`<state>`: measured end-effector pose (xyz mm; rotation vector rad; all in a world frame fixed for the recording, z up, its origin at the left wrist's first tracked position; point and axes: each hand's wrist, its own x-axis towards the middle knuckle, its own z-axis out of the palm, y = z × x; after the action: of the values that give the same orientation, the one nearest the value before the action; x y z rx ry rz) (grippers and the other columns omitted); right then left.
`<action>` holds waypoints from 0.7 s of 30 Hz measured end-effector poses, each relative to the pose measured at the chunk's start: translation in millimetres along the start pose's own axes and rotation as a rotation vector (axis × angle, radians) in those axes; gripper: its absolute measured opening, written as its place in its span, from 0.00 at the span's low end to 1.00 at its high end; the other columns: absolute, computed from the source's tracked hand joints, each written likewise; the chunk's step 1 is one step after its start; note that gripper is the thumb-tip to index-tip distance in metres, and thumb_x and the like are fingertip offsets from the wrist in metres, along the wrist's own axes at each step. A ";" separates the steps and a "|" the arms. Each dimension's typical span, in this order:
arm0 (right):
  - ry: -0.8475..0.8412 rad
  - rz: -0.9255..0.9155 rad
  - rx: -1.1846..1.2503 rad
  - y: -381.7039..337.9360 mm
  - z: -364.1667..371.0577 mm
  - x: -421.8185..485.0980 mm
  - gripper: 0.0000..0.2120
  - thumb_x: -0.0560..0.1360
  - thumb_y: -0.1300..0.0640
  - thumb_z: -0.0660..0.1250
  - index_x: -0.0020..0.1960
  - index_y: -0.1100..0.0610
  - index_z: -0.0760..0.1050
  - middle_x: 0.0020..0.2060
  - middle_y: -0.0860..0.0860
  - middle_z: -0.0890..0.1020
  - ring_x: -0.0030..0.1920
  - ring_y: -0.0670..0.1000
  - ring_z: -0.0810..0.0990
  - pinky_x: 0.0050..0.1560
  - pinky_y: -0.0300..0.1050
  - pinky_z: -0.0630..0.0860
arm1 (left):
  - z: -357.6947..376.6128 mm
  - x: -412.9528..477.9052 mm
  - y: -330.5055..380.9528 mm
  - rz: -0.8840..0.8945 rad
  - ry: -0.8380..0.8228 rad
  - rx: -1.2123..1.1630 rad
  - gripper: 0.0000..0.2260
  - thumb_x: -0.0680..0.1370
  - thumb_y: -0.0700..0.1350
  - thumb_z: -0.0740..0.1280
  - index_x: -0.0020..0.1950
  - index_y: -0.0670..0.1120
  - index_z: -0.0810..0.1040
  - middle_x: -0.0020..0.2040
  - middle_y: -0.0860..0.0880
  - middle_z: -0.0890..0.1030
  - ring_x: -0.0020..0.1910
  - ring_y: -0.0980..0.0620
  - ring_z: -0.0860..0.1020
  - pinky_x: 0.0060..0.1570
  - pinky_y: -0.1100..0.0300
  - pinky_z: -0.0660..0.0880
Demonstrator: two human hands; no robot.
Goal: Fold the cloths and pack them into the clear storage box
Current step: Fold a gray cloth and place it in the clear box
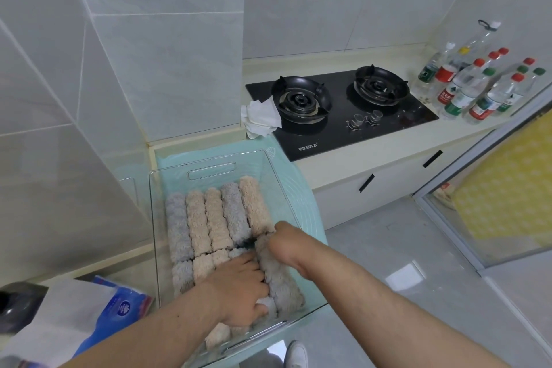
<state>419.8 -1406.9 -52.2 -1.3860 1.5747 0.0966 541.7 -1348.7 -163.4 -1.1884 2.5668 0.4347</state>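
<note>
Grey and fluffy, the last cloth (280, 284) lies along the right wall of the clear storage box (210, 172), in the near row. The right hand (282, 243) bends over its far end with the fingers tucked out of sight, so I cannot tell whether it grips the cloth or only pushes it down. The left hand (239, 287) lies just beside it, fingers fairly straight, pressing flat on the neighbouring cloths (203, 269) to hold a gap open.

The likely trouble is crowding. The near row looks tight, and a hard push could unroll the grey cloth or ride it up over its neighbours. When the left hand lifts, the squeezed cloths may spring back and loosen their folds. The box's near end hangs over the edge of the counter (334, 172), so heavy downward pressure there might tip it.

Beyond both hands, the far row (215, 215) of grey and beige cloths stands packed side by side. The box sits on a pale green mat (301, 197).
</note>
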 end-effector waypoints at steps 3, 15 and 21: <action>0.011 -0.018 0.071 1.0 -11.9 6.0 0.20 0.77 0.67 0.52 0.67 0.66 0.69 0.57 0.60 0.76 0.54 0.56 0.76 0.63 0.56 0.74 | -8.4 -1.1 -2.4 0.006 0.021 -0.031 0.21 0.79 0.61 0.56 0.58 0.47 0.77 0.57 0.47 0.78 0.63 0.47 0.69 0.76 0.52 0.49; -0.410 -0.142 -0.224 4.3 25.4 30.9 0.29 0.77 0.70 0.52 0.71 0.46 0.69 0.42 0.51 0.76 0.41 0.51 0.78 0.45 0.44 0.78 | -35.5 -82.8 -1.9 -0.324 -0.310 -0.015 0.14 0.78 0.42 0.58 0.63 0.47 0.73 0.58 0.45 0.68 0.55 0.43 0.72 0.43 0.52 0.66; -0.395 -0.067 -0.502 11.8 29.0 39.8 0.25 0.77 0.67 0.48 0.73 0.58 0.65 0.54 0.66 0.78 0.45 0.60 0.79 0.48 0.58 0.80 | -42.9 -86.6 5.9 -0.428 -0.315 -0.109 0.14 0.78 0.44 0.58 0.64 0.48 0.69 0.58 0.44 0.73 0.57 0.42 0.74 0.49 0.51 0.70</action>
<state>433.9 -1412.9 -100.4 -1.6741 1.2112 0.7214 585.8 -1301.8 -91.1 -1.5210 1.9797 0.6087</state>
